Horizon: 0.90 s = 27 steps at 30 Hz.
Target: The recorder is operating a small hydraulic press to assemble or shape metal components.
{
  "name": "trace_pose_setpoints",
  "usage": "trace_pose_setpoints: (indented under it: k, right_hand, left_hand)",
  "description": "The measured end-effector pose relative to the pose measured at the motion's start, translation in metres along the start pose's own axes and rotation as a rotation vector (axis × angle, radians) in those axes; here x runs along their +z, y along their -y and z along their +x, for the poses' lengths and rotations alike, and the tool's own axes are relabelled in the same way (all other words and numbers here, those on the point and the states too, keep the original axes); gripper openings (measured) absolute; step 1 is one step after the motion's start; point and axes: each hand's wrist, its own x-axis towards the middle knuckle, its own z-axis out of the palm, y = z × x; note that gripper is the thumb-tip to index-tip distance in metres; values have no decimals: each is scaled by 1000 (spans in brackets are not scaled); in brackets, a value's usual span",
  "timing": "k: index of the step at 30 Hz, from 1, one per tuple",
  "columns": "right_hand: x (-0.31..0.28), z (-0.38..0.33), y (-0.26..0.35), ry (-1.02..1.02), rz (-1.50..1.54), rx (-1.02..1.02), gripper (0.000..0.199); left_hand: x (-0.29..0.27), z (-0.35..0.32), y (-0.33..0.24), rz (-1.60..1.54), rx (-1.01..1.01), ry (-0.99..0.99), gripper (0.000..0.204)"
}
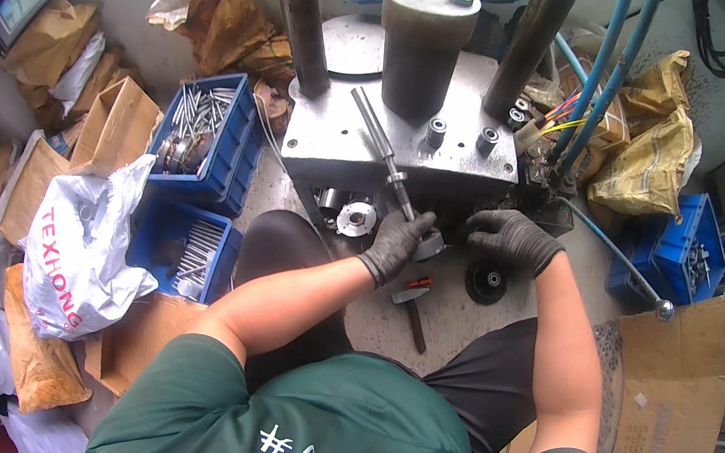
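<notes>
Steadiness matters: left hand (399, 241) grips the steel rod (383, 153) slanting toward eleven o'clock, right hand (511, 238) curls closed against the press base (395, 150).

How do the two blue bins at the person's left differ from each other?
The upper blue bin sits farther from the person, beside the press base; the lower blue bin lies closer, partly covered by a white bag. The upper one is heaped with metal rods plus a round metal part; the lower one shows only a few rods, most of its inside in shadow. Both are blue plastic and hold similar grey metal rods.
</notes>
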Motion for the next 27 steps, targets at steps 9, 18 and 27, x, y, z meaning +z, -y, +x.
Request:
trace_pose_setpoints:
  k: [9,18,27]
  right_hand:
    - [-13,-14,9,-19,-86,-32,42]
    - [-12,-25,20,17,-52,-55,41]
    - [-17,-38,22,12,41,-116,43]
  left_hand:
    - [0,-11,-24,378,614,-54,21]
    - [-15,0,-170,601,1056,-117,21]
    - [-8,109,-361,763,1273,-341,14]
